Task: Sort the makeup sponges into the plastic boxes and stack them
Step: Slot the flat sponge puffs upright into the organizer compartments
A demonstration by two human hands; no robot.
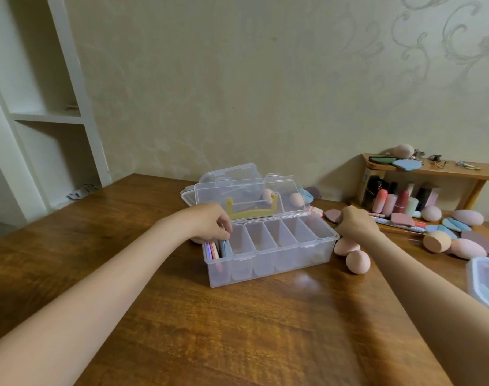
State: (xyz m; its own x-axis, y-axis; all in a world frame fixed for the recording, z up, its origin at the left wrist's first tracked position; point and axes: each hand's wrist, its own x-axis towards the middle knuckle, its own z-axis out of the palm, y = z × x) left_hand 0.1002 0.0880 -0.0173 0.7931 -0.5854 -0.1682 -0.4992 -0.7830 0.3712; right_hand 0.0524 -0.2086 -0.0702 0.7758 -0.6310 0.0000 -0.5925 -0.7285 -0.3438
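Broad brown wooden table [237,330], bare across the near half. At its middle, clear plastic compartment box [268,252] with hinged lid [248,196] raised and a yellow handle behind. Leftmost compartment packed with flat upright sponges [216,249], pink, white and blue; other compartments see-through, contents unclear. Left hand [209,222] at that leftmost compartment, fingers curled down onto the sponge tops, pinching them, exact hold hard to tell. Right hand [354,222] just beyond the box's right end, closed into a loose fist; whether around anything, cannot tell. Two pink egg-shaped sponges [351,254] beside the box's right wall, touching each other. More loose sponges scattered at right, near a small wooden shelf [432,167].
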